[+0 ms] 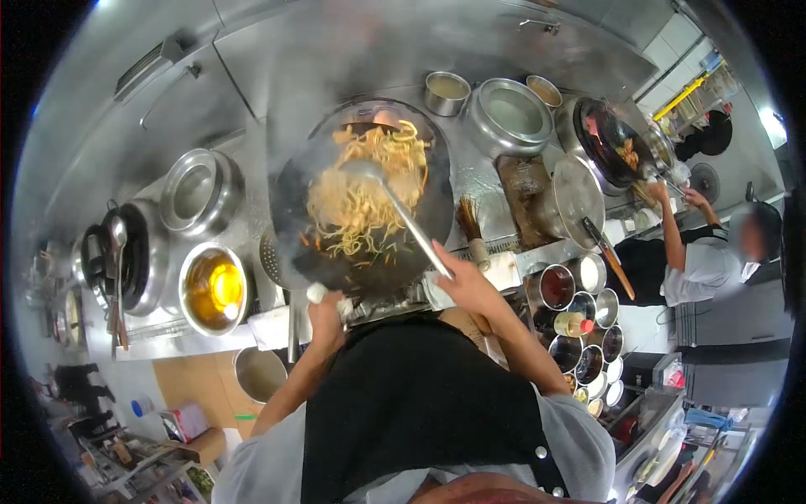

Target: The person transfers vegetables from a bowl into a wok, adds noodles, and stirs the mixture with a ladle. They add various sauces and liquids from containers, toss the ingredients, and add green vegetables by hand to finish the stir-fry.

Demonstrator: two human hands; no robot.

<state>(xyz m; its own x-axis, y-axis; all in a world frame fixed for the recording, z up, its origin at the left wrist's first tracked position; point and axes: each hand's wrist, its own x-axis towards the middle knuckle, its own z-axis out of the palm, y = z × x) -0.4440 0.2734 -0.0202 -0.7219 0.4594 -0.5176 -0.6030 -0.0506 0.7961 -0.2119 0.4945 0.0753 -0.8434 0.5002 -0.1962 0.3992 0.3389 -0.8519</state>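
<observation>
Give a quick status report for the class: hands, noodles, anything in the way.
Right hand holding ladle. Left hand clutching white cloth by wok. Noodles heaped in wok. Steam partly veiling them.

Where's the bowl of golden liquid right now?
In the head view, the bowl of golden liquid is on the left, beyond the wok, with a perforated strainer just to its right and a silver pot above it.
</observation>
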